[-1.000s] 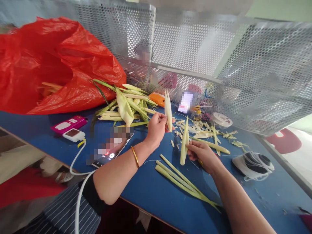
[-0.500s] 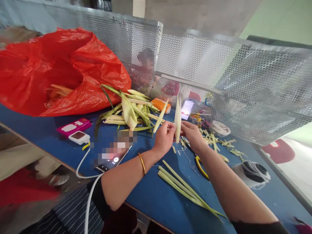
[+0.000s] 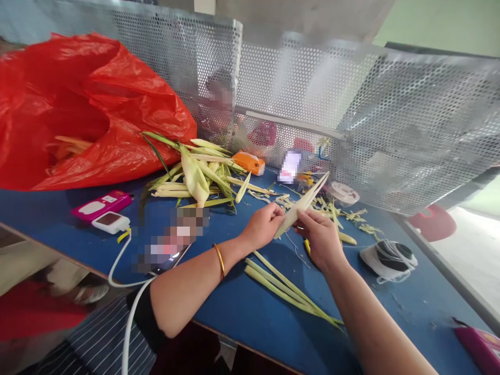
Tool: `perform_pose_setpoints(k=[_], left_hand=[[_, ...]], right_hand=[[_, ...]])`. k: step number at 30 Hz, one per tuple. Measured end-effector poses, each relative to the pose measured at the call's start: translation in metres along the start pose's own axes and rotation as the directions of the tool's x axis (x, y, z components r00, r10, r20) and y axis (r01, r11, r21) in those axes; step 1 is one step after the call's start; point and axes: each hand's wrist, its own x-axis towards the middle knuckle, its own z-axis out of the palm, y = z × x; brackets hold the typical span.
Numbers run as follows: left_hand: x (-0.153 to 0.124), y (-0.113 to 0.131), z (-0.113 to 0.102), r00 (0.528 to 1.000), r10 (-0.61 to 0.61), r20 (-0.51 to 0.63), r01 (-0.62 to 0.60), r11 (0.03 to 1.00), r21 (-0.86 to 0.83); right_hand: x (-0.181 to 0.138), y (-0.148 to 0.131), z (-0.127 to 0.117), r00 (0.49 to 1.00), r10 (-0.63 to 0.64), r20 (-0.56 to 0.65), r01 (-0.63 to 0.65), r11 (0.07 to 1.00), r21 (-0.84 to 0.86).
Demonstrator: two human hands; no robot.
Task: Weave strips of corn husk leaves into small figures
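A pale corn husk (image 3: pixel 305 202) is held over the blue table, its pointed tip slanting up and right. The fingers of my left hand (image 3: pixel 262 227) are closed at its lower end. Higher along the husk, my right hand (image 3: pixel 321 238) pinches it with the thumb on top. A small pale husk piece (image 3: pixel 243 187) lies beyond my left hand, beside a heap of green and cream corn husks (image 3: pixel 195 179). Several long green strips (image 3: pixel 285 291) lie in front of my hands. Yellow handles (image 3: pixel 308 249) show partly behind my right hand.
A red plastic bag (image 3: pixel 144 99) stands at the back left. Near it are a magenta box (image 3: pixel 102 204), a white cabled device (image 3: pixel 111 222) and a phone (image 3: pixel 166 255). A string spool (image 3: pixel 390 258) and husk scraps (image 3: pixel 363 224) lie right. A perforated metal screen (image 3: pixel 297 83) runs behind.
The husk has tipped from upright to slanting right, and my right hand now grips it with the thumb on top. The small piece beside my left hand now lies by the heap.
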Motion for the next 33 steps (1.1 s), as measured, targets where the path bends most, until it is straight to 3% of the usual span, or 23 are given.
perform_pose_setpoints(k=[10, 18, 22, 28, 33], left_hand=[[0.0, 0.01, 0.005, 0.959, -0.278, 0.053, 0.282, 0.929, -0.239], [0.002, 0.013, 0.003, 0.922, -0.388, -0.02, 0.35, 0.852, -0.39], [0.004, 0.011, 0.002, 0.872, -0.487, -0.055, 0.391, 0.759, -0.52], [0.009, 0.008, -0.001, 0.836, -0.54, -0.101, 0.327, 0.637, -0.697], [0.016, 0.001, -0.01, 0.777, -0.572, -0.263, 0.233, 0.649, -0.724]], right_hand=[[-0.003, 0.013, -0.01, 0.999, 0.004, -0.037, -0.004, 1.0, -0.006], [0.001, 0.018, -0.015, 0.996, -0.044, -0.073, 0.041, 0.999, -0.031], [0.002, 0.018, -0.016, 0.993, -0.056, -0.106, 0.058, 0.998, 0.012], [0.001, 0.017, -0.015, 0.994, -0.107, -0.028, 0.108, 0.993, 0.056], [0.001, 0.012, -0.019, 0.993, -0.114, 0.02, 0.112, 0.992, 0.059]])
